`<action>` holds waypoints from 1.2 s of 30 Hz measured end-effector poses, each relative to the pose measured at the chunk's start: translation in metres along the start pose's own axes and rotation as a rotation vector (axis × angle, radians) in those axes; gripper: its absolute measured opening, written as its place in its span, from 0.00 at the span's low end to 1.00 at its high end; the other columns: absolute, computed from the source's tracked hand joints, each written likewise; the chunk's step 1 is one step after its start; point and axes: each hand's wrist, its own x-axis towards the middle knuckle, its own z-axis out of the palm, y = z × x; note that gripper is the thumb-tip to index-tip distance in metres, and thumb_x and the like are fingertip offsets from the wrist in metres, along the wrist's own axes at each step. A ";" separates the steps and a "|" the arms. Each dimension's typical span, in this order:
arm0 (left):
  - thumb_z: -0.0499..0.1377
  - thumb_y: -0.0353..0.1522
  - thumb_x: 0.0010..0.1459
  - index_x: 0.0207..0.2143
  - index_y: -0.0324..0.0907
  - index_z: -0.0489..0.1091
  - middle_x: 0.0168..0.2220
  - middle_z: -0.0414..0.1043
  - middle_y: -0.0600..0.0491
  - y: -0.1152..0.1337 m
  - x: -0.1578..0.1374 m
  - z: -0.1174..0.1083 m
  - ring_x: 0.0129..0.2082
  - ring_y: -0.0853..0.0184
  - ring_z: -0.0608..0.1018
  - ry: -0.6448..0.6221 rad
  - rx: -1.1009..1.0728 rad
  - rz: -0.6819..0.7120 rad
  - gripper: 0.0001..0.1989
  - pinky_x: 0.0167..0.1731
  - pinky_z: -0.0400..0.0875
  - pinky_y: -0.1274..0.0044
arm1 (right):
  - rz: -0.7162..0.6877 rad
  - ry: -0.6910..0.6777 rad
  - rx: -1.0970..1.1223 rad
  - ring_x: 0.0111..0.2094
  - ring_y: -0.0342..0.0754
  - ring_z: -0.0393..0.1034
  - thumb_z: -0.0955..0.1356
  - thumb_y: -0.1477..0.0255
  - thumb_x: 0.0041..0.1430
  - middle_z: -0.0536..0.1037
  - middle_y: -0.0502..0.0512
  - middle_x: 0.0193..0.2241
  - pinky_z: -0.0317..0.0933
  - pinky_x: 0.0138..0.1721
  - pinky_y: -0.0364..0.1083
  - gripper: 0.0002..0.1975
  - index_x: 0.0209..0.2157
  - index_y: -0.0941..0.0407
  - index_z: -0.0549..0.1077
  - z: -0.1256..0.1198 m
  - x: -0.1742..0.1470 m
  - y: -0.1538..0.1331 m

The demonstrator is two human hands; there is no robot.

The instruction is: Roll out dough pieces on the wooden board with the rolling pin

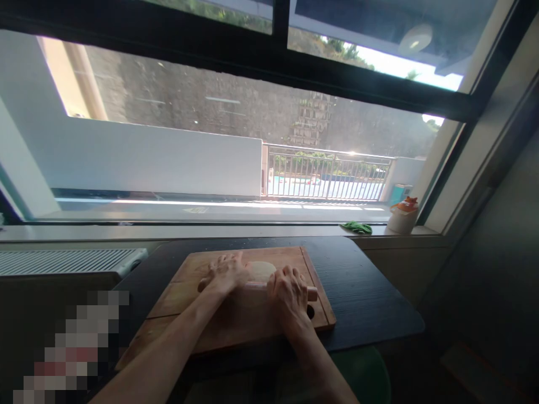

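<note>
the step in hand looks like rolling: the left hand (229, 270) lies over the rolling pin (256, 286), fingers loosely spread, and the right hand (289, 286) bends its fingers over the other end, whether gripping beneath i cannot tell. the pale dough (261, 269) lies flat on the wooden board (236, 332), just beyond the pin; the next pass seems to call for even pressure from both palms.

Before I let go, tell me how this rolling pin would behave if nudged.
The rolling pin would probably roll readily, being a rounded length on a flat wooden board. It looks like solid wood, so likely stiff and hard to damage.
</note>
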 end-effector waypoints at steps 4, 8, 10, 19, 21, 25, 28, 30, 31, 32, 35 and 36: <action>0.47 0.44 0.57 0.53 0.42 0.65 0.52 0.69 0.41 -0.001 0.001 0.004 0.53 0.51 0.68 0.030 0.029 -0.002 0.26 0.52 0.58 0.59 | 0.010 -0.001 0.018 0.43 0.51 0.64 0.58 0.70 0.64 0.73 0.57 0.39 0.53 0.47 0.50 0.14 0.34 0.54 0.73 0.000 0.000 0.000; 0.46 0.40 0.58 0.52 0.41 0.66 0.51 0.70 0.43 0.000 -0.020 -0.003 0.51 0.52 0.69 0.037 0.089 0.061 0.23 0.52 0.58 0.61 | -0.012 0.018 0.046 0.46 0.51 0.63 0.57 0.68 0.64 0.73 0.57 0.41 0.50 0.52 0.51 0.14 0.35 0.54 0.73 -0.003 -0.015 0.000; 0.45 0.39 0.59 0.52 0.41 0.67 0.51 0.70 0.44 -0.001 -0.033 -0.006 0.51 0.53 0.69 0.056 0.089 0.067 0.23 0.51 0.58 0.61 | -0.037 0.020 0.058 0.46 0.51 0.63 0.57 0.67 0.65 0.73 0.57 0.41 0.48 0.54 0.52 0.14 0.35 0.55 0.72 -0.005 -0.026 0.000; 0.44 0.39 0.59 0.54 0.43 0.66 0.51 0.71 0.45 -0.011 -0.050 0.003 0.52 0.55 0.68 0.153 0.088 0.111 0.24 0.52 0.56 0.61 | -0.112 0.060 0.099 0.54 0.52 0.58 0.58 0.68 0.65 0.71 0.57 0.47 0.41 0.59 0.53 0.14 0.46 0.54 0.69 -0.009 -0.055 0.001; 0.45 0.39 0.59 0.53 0.43 0.66 0.51 0.71 0.44 -0.008 -0.039 0.003 0.52 0.54 0.69 0.122 0.083 0.096 0.23 0.51 0.57 0.60 | -0.097 0.040 0.098 0.51 0.51 0.61 0.58 0.67 0.64 0.73 0.56 0.44 0.44 0.57 0.52 0.12 0.41 0.54 0.70 -0.008 -0.047 0.002; 0.46 0.42 0.58 0.53 0.42 0.66 0.53 0.69 0.43 0.002 -0.013 0.001 0.54 0.53 0.68 0.046 0.054 0.028 0.24 0.52 0.58 0.59 | -0.063 0.011 0.076 0.49 0.51 0.62 0.58 0.66 0.64 0.73 0.57 0.42 0.49 0.53 0.50 0.13 0.36 0.54 0.72 -0.006 -0.027 0.004; 0.46 0.42 0.58 0.52 0.42 0.67 0.52 0.69 0.42 0.006 -0.002 0.001 0.54 0.52 0.68 0.009 0.046 -0.001 0.24 0.53 0.57 0.59 | -0.049 -0.002 0.068 0.48 0.51 0.63 0.58 0.66 0.64 0.73 0.58 0.43 0.50 0.51 0.50 0.14 0.35 0.54 0.72 -0.005 -0.020 0.005; 0.46 0.41 0.59 0.52 0.42 0.66 0.52 0.69 0.42 0.006 -0.002 0.002 0.54 0.51 0.68 0.010 0.045 0.009 0.23 0.53 0.57 0.57 | -0.060 0.003 0.072 0.48 0.51 0.62 0.58 0.65 0.65 0.72 0.57 0.43 0.50 0.51 0.50 0.13 0.35 0.54 0.71 -0.006 -0.023 0.005; 0.46 0.42 0.59 0.53 0.43 0.66 0.52 0.69 0.42 0.004 -0.005 0.002 0.54 0.51 0.67 0.019 0.040 0.023 0.23 0.53 0.56 0.56 | -0.068 0.007 0.075 0.48 0.51 0.62 0.58 0.65 0.65 0.72 0.57 0.43 0.50 0.51 0.49 0.13 0.35 0.54 0.71 -0.007 -0.025 0.005; 0.46 0.42 0.59 0.53 0.43 0.65 0.53 0.68 0.41 0.003 -0.008 0.002 0.54 0.50 0.66 0.029 0.033 0.035 0.24 0.53 0.55 0.56 | -0.076 0.010 0.079 0.48 0.51 0.62 0.58 0.65 0.65 0.72 0.57 0.42 0.51 0.50 0.49 0.13 0.35 0.54 0.71 -0.008 -0.029 0.004; 0.45 0.43 0.60 0.53 0.43 0.65 0.53 0.68 0.42 -0.001 -0.024 -0.002 0.54 0.51 0.66 0.051 0.025 0.054 0.24 0.52 0.55 0.57 | -0.092 0.008 0.085 0.46 0.51 0.63 0.58 0.66 0.64 0.72 0.55 0.39 0.52 0.48 0.49 0.11 0.37 0.53 0.70 -0.012 -0.044 0.001; 0.44 0.43 0.60 0.52 0.43 0.66 0.52 0.69 0.43 -0.003 -0.030 -0.003 0.54 0.52 0.66 0.056 0.032 0.065 0.24 0.52 0.55 0.58 | -0.095 0.008 0.083 0.45 0.51 0.63 0.59 0.67 0.64 0.72 0.55 0.39 0.52 0.48 0.49 0.10 0.39 0.53 0.69 -0.014 -0.049 0.000</action>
